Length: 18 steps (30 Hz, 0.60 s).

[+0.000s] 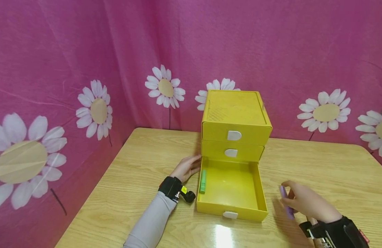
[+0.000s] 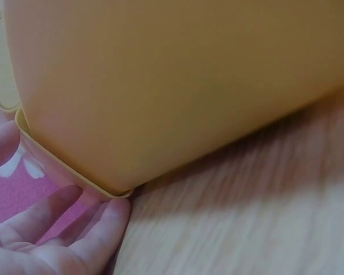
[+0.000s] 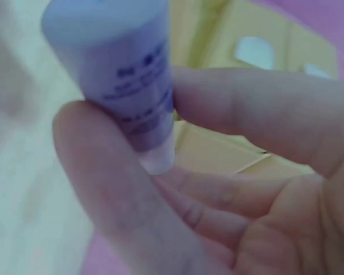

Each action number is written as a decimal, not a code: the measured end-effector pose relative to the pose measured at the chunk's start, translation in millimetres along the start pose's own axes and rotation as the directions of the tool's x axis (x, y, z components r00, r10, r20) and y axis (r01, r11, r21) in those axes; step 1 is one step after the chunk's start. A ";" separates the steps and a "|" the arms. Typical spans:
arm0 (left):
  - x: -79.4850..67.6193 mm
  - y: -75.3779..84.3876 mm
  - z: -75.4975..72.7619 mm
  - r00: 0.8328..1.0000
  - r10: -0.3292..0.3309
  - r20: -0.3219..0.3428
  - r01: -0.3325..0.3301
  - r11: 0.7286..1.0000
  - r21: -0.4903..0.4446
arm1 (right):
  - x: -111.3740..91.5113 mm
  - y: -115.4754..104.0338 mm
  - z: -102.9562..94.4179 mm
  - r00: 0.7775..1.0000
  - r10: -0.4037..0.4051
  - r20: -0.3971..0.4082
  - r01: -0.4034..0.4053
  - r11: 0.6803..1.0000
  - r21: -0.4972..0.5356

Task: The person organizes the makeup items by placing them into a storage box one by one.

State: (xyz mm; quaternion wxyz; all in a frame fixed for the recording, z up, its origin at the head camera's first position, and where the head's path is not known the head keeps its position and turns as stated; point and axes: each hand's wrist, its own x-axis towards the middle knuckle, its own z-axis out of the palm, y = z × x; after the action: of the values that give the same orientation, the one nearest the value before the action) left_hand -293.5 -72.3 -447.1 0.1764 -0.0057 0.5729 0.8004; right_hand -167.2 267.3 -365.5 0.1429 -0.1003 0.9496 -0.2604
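A yellow drawer box [image 1: 237, 132] stands on the table with its bottom drawer [image 1: 231, 182] pulled out. Inside that drawer, along the left wall, lies a green marker [image 1: 203, 181]. My left hand [image 1: 185, 168] is beside the box at the lower left; in the left wrist view its fingertips [image 2: 116, 215] touch the edge of the casing around the drawer. To the right of the drawer, my right hand [image 1: 312, 201] holds a purple marker [image 1: 287, 203] above the table. The right wrist view shows thumb and index finger pinching the printed purple marker [image 3: 126, 86].
The two upper drawers are closed, each with a white tab handle [image 1: 234, 135]. The wooden table [image 1: 141, 162] reaches back to a pink curtain [image 1: 240, 41] with daisies, which also hangs along the left side.
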 end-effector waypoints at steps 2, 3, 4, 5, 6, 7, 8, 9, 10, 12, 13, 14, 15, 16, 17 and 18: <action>0.0 0.6 -0.2 1.000 0.000 -0.003 0.000 1.000 0.010 | 3.2 -9.5 -6.8 1.000 -0.030 -0.004 0.030 1.000 0.001; 0.2 0.7 -0.5 1.000 -0.001 -0.004 0.001 1.000 0.011 | 4.5 -14.4 -9.6 0.999 -0.037 -0.009 0.037 0.999 -0.003; 0.3 0.6 -0.4 1.000 -0.001 -0.006 0.001 1.000 0.014 | 5.6 -19.0 -12.3 0.999 -0.049 -0.014 0.049 0.999 -0.002; 0.4 0.5 -0.3 1.000 -0.002 -0.006 0.002 1.000 0.017 | 6.4 -23.4 -14.5 0.998 -0.061 -0.019 0.060 0.998 -0.004; 0.6 0.3 -0.4 1.000 -0.002 -0.005 0.002 1.000 0.016 | 7.3 -28.0 -16.5 0.997 -0.074 -0.026 0.073 0.997 -0.009; 0.8 0.1 -0.4 1.000 0.001 -0.006 -0.001 1.000 0.019 | 8.3 -32.2 -18.4 0.995 -0.091 -0.034 0.090 0.996 -0.014; 0.8 0.1 -0.4 1.000 0.000 -0.008 0.001 1.000 0.018 | 9.3 -36.9 -19.9 0.994 -0.102 -0.040 0.101 0.995 -0.017; 0.9 0.0 -0.4 1.000 -0.001 -0.009 0.001 1.000 0.017 | 10.5 -41.6 -21.4 0.992 -0.113 -0.048 0.112 0.993 -0.025; 0.9 -0.1 -0.4 1.000 0.000 -0.010 0.001 1.000 0.017 | 11.9 -46.4 -22.7 0.991 -0.125 -0.057 0.123 0.992 -0.040; 0.7 -0.2 -0.3 1.000 0.004 -0.009 -0.004 1.000 0.019 | 14.8 -55.9 -24.6 0.987 -0.146 -0.067 0.142 0.988 -0.056; 0.5 -0.4 -0.3 1.000 0.006 -0.010 -0.006 1.000 0.022 | 16.4 -60.6 -25.4 0.985 -0.158 -0.070 0.153 0.986 -0.065; 0.3 -0.5 -0.2 1.000 0.006 -0.010 -0.006 1.000 0.022 | 18.0 -65.7 -26.2 0.984 -0.165 -0.073 0.159 0.984 -0.076; 0.2 -0.6 -0.1 1.000 0.008 -0.009 -0.008 1.000 0.024 | 19.6 -70.3 -26.9 0.981 -0.179 -0.076 0.173 0.981 -0.085; 0.1 -0.6 0.1 1.000 0.008 -0.008 -0.008 1.000 0.023 | 21.4 -74.5 -27.1 0.978 -0.195 -0.074 0.188 0.978 -0.088; -0.1 -0.7 0.3 1.000 0.008 -0.008 -0.008 1.000 0.023 | 23.1 -78.6 -27.3 0.976 -0.208 -0.071 0.201 0.976 -0.088; -0.1 -0.7 0.5 1.000 0.005 -0.010 -0.005 1.000 0.020 | 25.0 -82.5 -27.5 0.973 -0.221 -0.066 0.215 0.973 -0.089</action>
State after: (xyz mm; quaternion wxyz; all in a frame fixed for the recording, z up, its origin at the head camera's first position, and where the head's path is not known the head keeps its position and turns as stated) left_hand -293.1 -71.7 -447.5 0.1716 -0.0064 0.5818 0.7950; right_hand -190.0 203.8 -305.1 0.0734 -0.1999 0.9473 -0.2392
